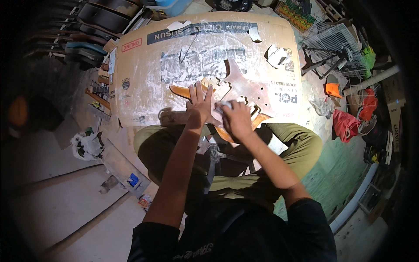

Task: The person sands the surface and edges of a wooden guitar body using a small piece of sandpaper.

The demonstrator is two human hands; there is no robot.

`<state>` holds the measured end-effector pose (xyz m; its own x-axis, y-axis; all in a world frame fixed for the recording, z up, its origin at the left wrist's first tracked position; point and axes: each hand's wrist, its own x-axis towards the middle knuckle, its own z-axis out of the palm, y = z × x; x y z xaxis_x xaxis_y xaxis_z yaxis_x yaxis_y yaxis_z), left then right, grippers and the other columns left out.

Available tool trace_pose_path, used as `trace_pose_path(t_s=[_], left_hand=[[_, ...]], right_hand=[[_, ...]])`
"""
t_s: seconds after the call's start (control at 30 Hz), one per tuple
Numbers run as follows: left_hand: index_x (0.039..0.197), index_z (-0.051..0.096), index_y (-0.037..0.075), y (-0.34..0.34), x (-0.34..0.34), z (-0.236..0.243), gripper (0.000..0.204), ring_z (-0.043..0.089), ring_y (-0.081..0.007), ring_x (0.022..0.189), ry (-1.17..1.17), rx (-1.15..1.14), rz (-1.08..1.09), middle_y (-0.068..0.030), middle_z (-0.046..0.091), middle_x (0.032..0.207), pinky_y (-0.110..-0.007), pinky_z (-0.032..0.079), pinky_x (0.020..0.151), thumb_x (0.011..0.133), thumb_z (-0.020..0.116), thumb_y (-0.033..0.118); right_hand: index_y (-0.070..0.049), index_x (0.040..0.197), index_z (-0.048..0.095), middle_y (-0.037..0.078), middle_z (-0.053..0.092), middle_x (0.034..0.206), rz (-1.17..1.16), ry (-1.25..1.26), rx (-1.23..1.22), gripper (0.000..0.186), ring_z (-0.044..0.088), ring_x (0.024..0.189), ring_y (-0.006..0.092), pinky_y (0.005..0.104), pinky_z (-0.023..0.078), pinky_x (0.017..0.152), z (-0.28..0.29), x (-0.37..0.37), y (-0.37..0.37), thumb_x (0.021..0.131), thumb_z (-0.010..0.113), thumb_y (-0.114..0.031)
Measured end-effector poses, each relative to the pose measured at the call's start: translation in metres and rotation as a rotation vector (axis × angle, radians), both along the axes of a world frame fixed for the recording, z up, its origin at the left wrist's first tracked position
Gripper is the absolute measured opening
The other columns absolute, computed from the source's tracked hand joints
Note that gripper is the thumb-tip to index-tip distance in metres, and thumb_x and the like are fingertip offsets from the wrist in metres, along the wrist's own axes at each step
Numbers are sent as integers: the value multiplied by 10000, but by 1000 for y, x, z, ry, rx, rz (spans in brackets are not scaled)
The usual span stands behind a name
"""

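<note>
An electric guitar body (246, 87), pale and dusty on its face with orange-brown curved edges and several cut-out cavities, lies on a large cardboard sheet (135, 74) at the near edge, partly over my lap. My left hand (199, 101) rests with spread, straightened fingers on the body's left part. My right hand (235, 118) is closed on a small greyish pad (224, 105), held against the middle of the body, just right of my left hand. The hand hides most of the pad. White dust marks the cardboard around the body.
Crumpled paper (277, 56), paper scraps (255, 34) and a wire loop (187, 43) lie on the cardboard. Dark guitar bodies (91, 22) are racked at upper left. A wire cage (338, 46), red bags (345, 124) and a white pipe (371, 78) are at right, a plastic bag (87, 146) at left.
</note>
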<state>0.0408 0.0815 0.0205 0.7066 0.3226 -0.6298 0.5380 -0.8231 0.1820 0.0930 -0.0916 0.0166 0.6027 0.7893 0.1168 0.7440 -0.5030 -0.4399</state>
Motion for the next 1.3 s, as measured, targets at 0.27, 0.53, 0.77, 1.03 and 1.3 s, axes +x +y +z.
trace_pose_path(t_s=[0.27, 0.53, 0.77, 1.03, 1.3], left_hand=[[1655, 9, 244, -1, 1, 6, 1616, -148, -474, 1545, 17, 8, 9, -215, -171, 1689, -676, 314, 1138, 413, 994, 558], [1654, -5, 233, 1, 4, 3, 1650, -167, -470, 1543, -20, -2, 7, -223, -170, 1688, -675, 299, 1145, 387, 1003, 549], [1652, -38, 209, 5, -4, -10, 1700, -207, -528, 1511, 26, -12, -11, -285, -209, 1657, -722, 249, 1137, 349, 988, 587], [1653, 34, 220, 0, 0, 3, 1608, -121, -470, 1551, -51, -2, 20, -230, -130, 1692, -677, 328, 1133, 407, 1000, 534], [1656, 12, 217, -7, -13, -6, 1669, -183, -513, 1524, -187, -45, 23, -269, -179, 1672, -723, 306, 1104, 349, 998, 542]], right_hand=[[-237, 1211, 687, 152, 605, 1068, -212, -43, -15, 357, 568, 987, 358, 492, 445, 809, 3, 7, 10, 871, 663, -131], [-229, 1243, 664, 157, 620, 1115, -245, -45, 14, 360, 573, 994, 366, 511, 444, 816, 14, 71, 17, 896, 634, -138], [-229, 1207, 677, 165, 602, 1114, 26, 53, 13, 364, 574, 998, 361, 512, 444, 834, 8, -12, 8, 859, 647, -127], [-245, 1236, 664, 172, 615, 1108, -337, -95, -107, 367, 573, 985, 376, 512, 449, 812, 4, 45, 24, 889, 634, -130], [-176, 1233, 667, 188, 609, 1125, -229, -65, 8, 352, 569, 999, 390, 515, 443, 842, 6, 67, 16, 882, 650, -164]])
